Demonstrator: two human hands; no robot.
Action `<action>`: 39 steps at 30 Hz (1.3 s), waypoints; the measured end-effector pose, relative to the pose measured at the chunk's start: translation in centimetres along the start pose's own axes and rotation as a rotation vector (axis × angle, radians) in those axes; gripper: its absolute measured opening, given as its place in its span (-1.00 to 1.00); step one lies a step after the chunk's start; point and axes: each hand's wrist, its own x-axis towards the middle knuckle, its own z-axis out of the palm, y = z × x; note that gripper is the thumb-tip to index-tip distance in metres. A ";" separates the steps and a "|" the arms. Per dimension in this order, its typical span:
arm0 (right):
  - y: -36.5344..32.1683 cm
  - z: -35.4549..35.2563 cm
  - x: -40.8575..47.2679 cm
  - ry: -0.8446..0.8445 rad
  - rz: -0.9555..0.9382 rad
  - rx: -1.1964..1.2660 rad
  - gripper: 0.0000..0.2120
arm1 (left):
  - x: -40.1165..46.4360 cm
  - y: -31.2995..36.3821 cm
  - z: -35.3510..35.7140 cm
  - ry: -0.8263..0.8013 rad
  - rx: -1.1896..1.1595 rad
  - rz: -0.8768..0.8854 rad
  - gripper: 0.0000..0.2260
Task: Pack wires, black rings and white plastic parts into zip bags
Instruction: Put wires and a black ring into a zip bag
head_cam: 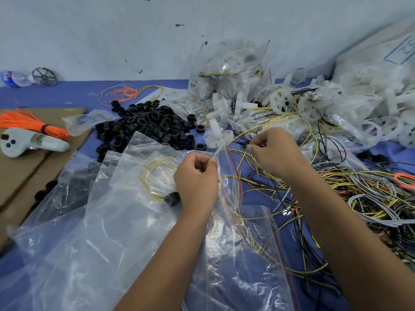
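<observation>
Head view: left hand (pixel 197 178) pinching mouth of zip bag (pixel 125 198) at centre, yellow wire (pixel 152 176) and black ring (pixel 172 198) lying inside; right hand (pixel 275 151) pinching bag's mouth just right.

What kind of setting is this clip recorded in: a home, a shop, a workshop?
Most likely a small parts-packing workbench. A heap of black rings, a tangle of loose wires and a mound of filled zip bags crowd a blue table against a bare wall.
</observation>
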 end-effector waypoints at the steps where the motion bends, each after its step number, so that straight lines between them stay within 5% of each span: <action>1: 0.3 -0.3 -0.7 0.027 -0.001 0.040 -0.82 | 0.0 0.0 0.0 -0.001 -0.001 -0.001 -0.86; 5: 1.3 -0.3 -3.2 0.200 -0.055 0.187 -0.81 | -0.2 0.0 0.0 -0.008 0.002 0.005 -0.85; 8: 1.5 0.2 -4.1 0.170 0.032 0.744 -0.77 | -0.2 0.1 0.0 -0.001 -0.001 0.009 -0.85; 10: 1.8 0.5 -4.4 0.110 0.059 0.884 -0.76 | -0.2 0.1 0.0 0.006 -0.008 0.012 -0.85; 17: 2.6 1.1 -4.7 -0.015 0.018 0.608 -0.93 | -0.6 0.6 0.0 0.053 -0.058 0.110 -0.86; 22: 2.6 1.0 -4.9 0.187 -0.021 0.226 -0.85 | -0.9 0.6 0.1 0.082 -0.092 0.180 -0.85; 26: 2.7 0.3 -4.8 0.351 -0.010 0.215 -0.92 | -1.0 0.4 0.3 0.067 -0.088 0.174 -0.85; 33: 2.8 0.2 -4.9 0.403 0.022 0.095 -0.90 | -1.0 0.1 0.4 -0.055 -0.011 0.114 -0.93; 39: 3.0 0.3 -4.8 0.398 0.018 0.160 -0.94 | -1.3 -0.5 0.6 -0.198 0.301 0.238 -0.73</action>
